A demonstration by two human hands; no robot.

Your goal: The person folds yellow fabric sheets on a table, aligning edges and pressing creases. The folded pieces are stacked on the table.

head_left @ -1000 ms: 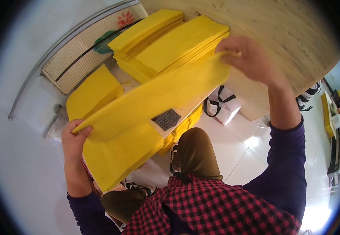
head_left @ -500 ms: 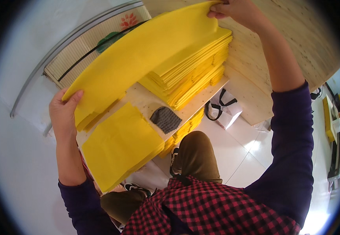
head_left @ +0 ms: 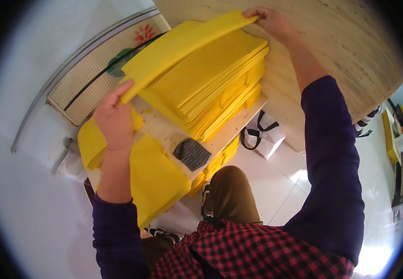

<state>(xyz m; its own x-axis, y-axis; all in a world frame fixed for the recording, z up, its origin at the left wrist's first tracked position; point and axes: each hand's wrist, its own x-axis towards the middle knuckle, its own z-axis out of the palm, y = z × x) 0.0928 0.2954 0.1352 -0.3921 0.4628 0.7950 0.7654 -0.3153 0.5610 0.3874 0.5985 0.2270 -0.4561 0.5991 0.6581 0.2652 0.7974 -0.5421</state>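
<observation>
A long yellow fabric-like sheet (head_left: 183,45) stretches between my hands, raised above the far part of the table. My left hand (head_left: 114,114) pinches its near left end, and my right hand (head_left: 267,21) grips the far right end. Just under and beside the sheet rises a tall stack of folded yellow pieces (head_left: 211,74). Nearer to me lies a lower yellow pile (head_left: 157,179), partly covered by my left forearm. A smaller yellow pile (head_left: 92,142) shows left of that forearm. Between the piles rests a dark grey knitted cloth (head_left: 192,154).
The wooden table (head_left: 236,122) has more yellow pieces (head_left: 222,156) beneath its edge. A white bag with black handles (head_left: 267,135) stands on the tiled floor. To the right is a large wooden panel (head_left: 350,51); a ribbed panel with a red flower (head_left: 90,79) leans behind.
Both hands have come closer together, the left moving right and up, the right lower. The yellow sheet now looks narrower and sits over the tall stack, exposing more of its top.
</observation>
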